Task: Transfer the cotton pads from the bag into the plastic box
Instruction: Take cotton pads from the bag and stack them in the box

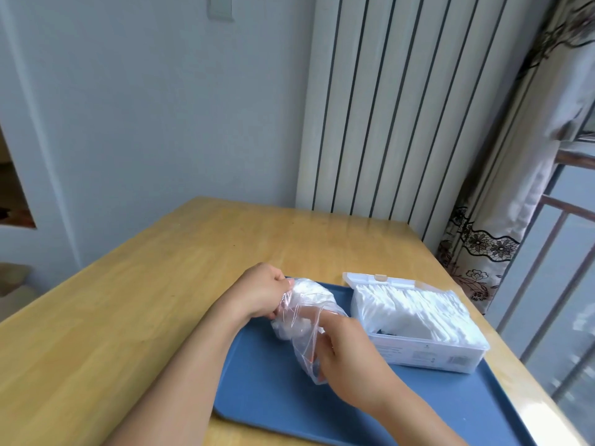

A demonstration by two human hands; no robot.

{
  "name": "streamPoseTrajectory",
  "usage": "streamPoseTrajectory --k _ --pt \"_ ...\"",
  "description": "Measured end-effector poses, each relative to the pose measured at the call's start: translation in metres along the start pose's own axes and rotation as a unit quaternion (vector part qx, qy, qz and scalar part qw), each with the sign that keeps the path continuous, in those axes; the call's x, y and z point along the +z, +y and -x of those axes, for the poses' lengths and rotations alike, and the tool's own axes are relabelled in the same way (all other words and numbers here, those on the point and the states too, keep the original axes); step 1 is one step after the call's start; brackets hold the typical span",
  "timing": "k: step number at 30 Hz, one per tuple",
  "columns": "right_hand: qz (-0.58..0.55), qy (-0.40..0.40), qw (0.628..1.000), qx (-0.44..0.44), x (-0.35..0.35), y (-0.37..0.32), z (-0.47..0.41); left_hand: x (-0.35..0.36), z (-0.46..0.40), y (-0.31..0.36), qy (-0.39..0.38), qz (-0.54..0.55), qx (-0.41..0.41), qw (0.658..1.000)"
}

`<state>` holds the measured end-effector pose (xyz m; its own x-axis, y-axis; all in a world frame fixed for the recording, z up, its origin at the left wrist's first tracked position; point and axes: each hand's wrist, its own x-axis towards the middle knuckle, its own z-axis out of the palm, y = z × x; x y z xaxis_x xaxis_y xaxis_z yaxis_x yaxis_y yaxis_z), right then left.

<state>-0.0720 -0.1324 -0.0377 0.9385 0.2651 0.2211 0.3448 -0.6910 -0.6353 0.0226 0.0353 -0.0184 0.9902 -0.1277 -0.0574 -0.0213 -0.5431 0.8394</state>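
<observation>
Cotton pads (415, 312): most stand packed in the plastic box (428, 352), lid open, at 3 o'clock on the blue tray (273, 410); a few sit in the bag (302, 320).
Left hand (262, 291): at 10 o'clock of the bag, fingers pinched on its film.
Right hand (346, 352): fingers inside the bag's mouth; grip hidden, cannot tell.
Support: wooden table (128, 300).

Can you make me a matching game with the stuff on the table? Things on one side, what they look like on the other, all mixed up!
Things:
1. tray
2. bag
3. plastic box
4. table

Descriptions:
A. open lid, nearly full of white cotton pads
B. light brown wood
C. flat and blue
D. clear and crinkly, held by both hands

Pairs: 1-C, 2-D, 3-A, 4-B
</observation>
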Motion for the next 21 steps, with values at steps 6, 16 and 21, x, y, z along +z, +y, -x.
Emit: streamPoseTrajectory --k 6,16,21 --pt "-0.063 0.035 0.997 -0.004 -0.003 -0.009 0.009 -0.002 -0.001 0.001 0.096 -0.101 0.025 0.990" --pt "-0.150 0.063 0.987 -0.001 -0.009 -0.006 0.008 -0.001 -0.004 -0.002 0.129 -0.103 0.034 0.986" --pt "-0.144 0.027 0.989 -0.004 -0.007 -0.003 0.009 0.000 -0.002 -0.002 0.115 -0.074 0.023 0.990"
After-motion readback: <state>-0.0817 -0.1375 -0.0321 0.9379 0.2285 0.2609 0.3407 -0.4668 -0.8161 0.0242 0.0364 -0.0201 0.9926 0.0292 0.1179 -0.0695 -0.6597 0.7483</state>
